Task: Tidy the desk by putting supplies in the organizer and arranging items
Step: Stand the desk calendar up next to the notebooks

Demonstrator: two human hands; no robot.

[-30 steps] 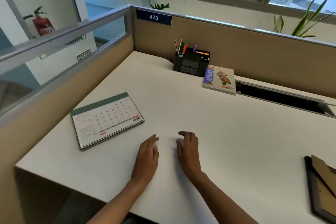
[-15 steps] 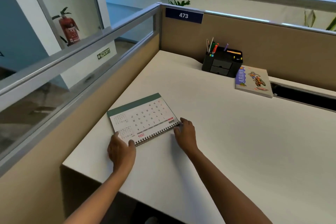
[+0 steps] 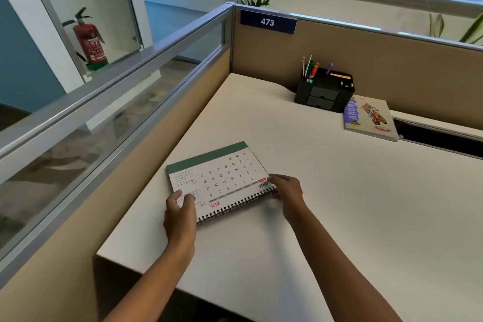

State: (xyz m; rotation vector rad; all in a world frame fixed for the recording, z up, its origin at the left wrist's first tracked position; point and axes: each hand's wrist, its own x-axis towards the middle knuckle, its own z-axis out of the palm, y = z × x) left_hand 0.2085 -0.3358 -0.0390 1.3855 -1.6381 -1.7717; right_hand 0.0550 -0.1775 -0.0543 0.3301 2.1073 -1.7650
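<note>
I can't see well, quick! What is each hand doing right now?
Left hand: closed on the calendar's near-left corner, thumb on top.
Right hand: closed on the calendar's right corner by the spiral binding.

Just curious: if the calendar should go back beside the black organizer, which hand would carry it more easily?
Probably the right hand: it grips the calendar corner nearest the organizer, far right.
</note>
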